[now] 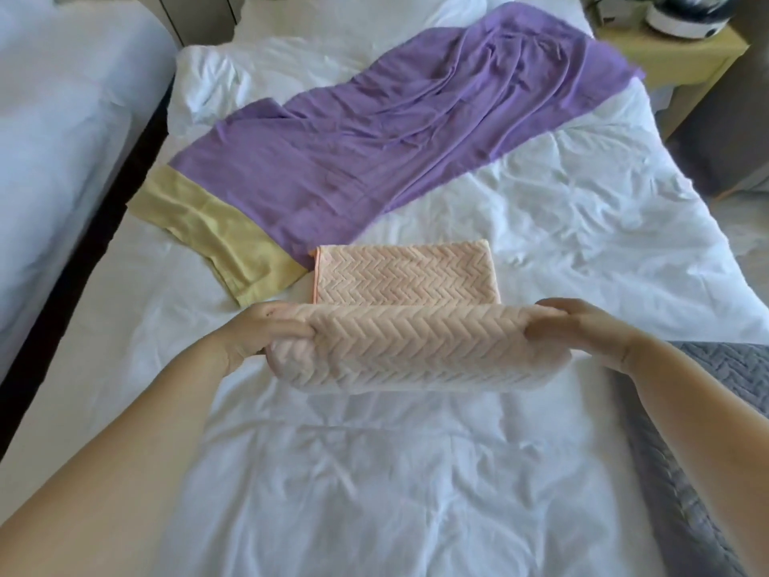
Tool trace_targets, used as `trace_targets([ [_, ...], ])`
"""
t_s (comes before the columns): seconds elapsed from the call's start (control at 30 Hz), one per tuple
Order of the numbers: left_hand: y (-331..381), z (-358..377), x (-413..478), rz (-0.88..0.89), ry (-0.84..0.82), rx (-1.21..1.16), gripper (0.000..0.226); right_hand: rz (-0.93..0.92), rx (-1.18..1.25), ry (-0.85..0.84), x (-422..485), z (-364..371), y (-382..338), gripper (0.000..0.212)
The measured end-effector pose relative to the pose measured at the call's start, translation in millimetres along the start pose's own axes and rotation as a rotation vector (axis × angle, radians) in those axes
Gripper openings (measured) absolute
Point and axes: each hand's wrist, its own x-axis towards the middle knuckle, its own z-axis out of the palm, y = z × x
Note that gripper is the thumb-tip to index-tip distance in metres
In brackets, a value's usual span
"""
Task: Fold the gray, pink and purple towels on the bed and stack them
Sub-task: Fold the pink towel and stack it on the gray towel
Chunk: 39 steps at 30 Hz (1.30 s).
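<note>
A pink towel (405,276) with a herringbone weave lies in the middle of the white bed (541,226). Its near half is lifted and curled over. My left hand (266,331) grips the left end of that lifted fold. The right end is pinched by my right hand (578,326). Behind it a large purple towel (395,135) with a yellow end band (216,231) is spread unfolded and wrinkled, running diagonally toward the headboard. A gray towel (682,431) lies at the bed's right edge, partly under my right forearm.
A second white bed (62,118) stands to the left across a dark gap. A yellow bedside table (682,56) with a white round appliance (686,14) on it sits at the far right. White pillows lie at the head of the bed.
</note>
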Motion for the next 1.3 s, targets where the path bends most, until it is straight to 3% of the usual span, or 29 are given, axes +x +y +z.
trace_targets([
  [0.07, -1.6, 0.6, 22.8, 0.006, 0.112, -0.189, 0.043, -0.023, 0.293, 0.104, 17.8, -1.0, 1.4, 0.036],
  [0.13, -3.2, 3.7, 47.0, -0.002, 0.22, -0.311, 0.053, -0.033, 0.474, 0.166, 38.2, 1.3, 3.1, 0.055],
  [0.23, -5.7, 8.4, 77.3, -0.045, 0.303, -0.398, 0.076, -0.063, 0.624, 0.084, 67.0, 2.6, 12.9, 0.065],
  [0.33, -19.5, 9.3, 95.5, -0.082, 0.279, -0.388, 0.092, -0.084, 0.565, -0.028, 83.1, 7.7, 27.5, 0.066],
  [0.4, -34.6, 12.6, 101.1, -0.093, 0.25, -0.333, 0.089, -0.03, 0.551, -0.024, 89.7, 14.1, 42.4, 0.067],
  [0.47, -49.8, 19.3, 106.4, -0.073, 0.272, -0.262, 0.067, 0.025, 0.58, 0.04, 95.5, 21.6, 54.7, 0.064],
  [0.6, -57.2, 27.3, 122.6, 0.059, 0.503, -0.086, 0.015, -0.036, 0.485, 0.187, 109.8, 31.8, 49.2, 0.044],
  [0.8, -55.8, 33.7, 155.4, 0.097, 0.656, 0.143, 0.024, -0.03, 0.179, 0.501, 152.8, 46.6, 42.9, 0.014],
  [1.07, -54.1, 37.1, 176.5, -0.072, 0.719, 0.339, 0.027, 0.142, 0.022, 0.528, 178.8, 45.4, 44.5, 0.038],
  [1.13, -49.7, 37.8, 173.3, -0.001, 0.786, 0.327, 0.024, 0.119, -0.007, 0.567, 177.4, 44.1, 42.2, 0.033],
  [1.23, -39.5, 40.7, 166.9, 0.271, 0.87, 0.207, 0.018, -0.014, 0.064, 0.692, 171.9, 45.3, 36.0, 0.019],
  [1.3, -35.7, 40.9, 169.1, 0.287, 0.888, 0.195, 0.02, -0.031, 0.094, 0.72, 173.1, 45.5, 33.6, 0.021],
])
